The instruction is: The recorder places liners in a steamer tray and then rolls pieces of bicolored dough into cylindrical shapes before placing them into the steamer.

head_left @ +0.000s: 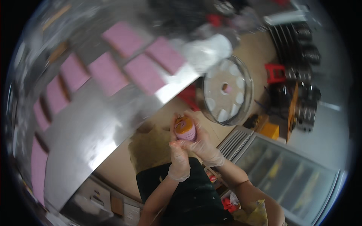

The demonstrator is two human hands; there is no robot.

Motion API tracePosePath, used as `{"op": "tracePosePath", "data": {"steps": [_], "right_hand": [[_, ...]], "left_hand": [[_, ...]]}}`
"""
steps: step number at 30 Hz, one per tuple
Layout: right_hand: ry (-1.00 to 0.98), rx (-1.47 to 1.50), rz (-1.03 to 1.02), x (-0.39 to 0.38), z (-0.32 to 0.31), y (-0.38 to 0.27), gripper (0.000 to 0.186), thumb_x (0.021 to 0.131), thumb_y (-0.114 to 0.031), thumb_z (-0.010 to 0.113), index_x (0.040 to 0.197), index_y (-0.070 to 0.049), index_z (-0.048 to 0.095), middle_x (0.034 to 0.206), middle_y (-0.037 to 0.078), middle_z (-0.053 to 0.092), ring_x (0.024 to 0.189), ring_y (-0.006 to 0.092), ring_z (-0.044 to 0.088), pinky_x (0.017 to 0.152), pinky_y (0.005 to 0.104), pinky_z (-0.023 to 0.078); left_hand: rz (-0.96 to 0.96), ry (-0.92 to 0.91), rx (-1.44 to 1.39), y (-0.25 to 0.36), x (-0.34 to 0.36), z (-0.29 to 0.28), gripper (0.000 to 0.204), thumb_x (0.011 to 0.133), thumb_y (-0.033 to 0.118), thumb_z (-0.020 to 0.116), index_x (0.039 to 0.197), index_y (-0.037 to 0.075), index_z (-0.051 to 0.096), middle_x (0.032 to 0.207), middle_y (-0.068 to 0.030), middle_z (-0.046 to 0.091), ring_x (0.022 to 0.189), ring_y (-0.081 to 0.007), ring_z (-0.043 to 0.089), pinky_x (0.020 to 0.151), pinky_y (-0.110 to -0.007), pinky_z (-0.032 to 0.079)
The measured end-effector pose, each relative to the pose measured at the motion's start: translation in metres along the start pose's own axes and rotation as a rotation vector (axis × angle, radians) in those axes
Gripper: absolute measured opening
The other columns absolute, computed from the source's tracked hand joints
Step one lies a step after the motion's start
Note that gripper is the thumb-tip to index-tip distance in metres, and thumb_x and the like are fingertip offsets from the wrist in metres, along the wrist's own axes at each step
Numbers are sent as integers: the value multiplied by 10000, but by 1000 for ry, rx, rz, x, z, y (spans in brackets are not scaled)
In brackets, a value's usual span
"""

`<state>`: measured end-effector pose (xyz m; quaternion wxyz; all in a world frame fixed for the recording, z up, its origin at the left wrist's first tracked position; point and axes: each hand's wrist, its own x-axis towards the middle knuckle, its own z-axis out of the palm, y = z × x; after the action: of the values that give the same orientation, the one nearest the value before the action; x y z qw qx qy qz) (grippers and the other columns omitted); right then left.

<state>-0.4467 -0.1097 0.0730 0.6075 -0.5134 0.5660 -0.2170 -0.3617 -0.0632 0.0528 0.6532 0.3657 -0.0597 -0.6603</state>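
Observation:
My left hand [178,158] and my right hand [200,141], both in clear plastic gloves, are closed around a short pink roll [187,130] with a golden-brown swirled top, held off the steel table's front edge. Several flat pink rectangular slabs [109,74] with brown edges lie spread on the steel table [86,124]. To the right of the table's edge is a large round pan [212,90] holding a ring of white paper pieces, with a small pink piece [227,89] at the centre.
A white plastic-looking bundle [207,51] sits at the table's right end. Beyond the pan are a red stool [275,73], stacked metal pots [305,113] and a yellow crate [270,130]. A glass-topped refrigerator [286,177] stands at my right; a tiled floor [111,169] shows below.

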Motion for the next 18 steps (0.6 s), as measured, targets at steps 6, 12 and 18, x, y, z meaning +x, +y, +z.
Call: {"op": "tracePosePath", "data": {"steps": [6, 12, 18], "right_hand": [[200, 169, 155, -17, -137, 86, 830, 788, -132, 827, 1462, -7, 360, 1263, 118, 569, 1164, 180, 557, 1012, 328, 460], [398, -206, 146, 27, -236, 177, 796, 738, -157, 834, 1406, 10, 435, 1181, 191, 627, 1050, 253, 648, 888, 367, 537], [397, -631, -325, 159, -288, 203, 771, 712, -152, 826, 1362, -11, 436, 1162, 226, 602, 1061, 389, 608, 883, 427, 521]], "left_hand": [[-279, -121, 84, -127, 21, 57, 929, 953, 717, 307, 1544, 8, 200, 1613, -118, 214, 1493, -241, 194, 1222, -408, 135], [-295, -17, 373, -215, 39, 58, 906, 984, 687, 242, 1551, -14, 157, 1609, -208, 187, 1502, -304, 165, 1226, -457, 106], [-384, 129, 399, -253, 43, 39, 948, 962, 717, 275, 1550, -17, 156, 1573, -239, 260, 1468, -334, 250, 1218, -459, 156]]}}
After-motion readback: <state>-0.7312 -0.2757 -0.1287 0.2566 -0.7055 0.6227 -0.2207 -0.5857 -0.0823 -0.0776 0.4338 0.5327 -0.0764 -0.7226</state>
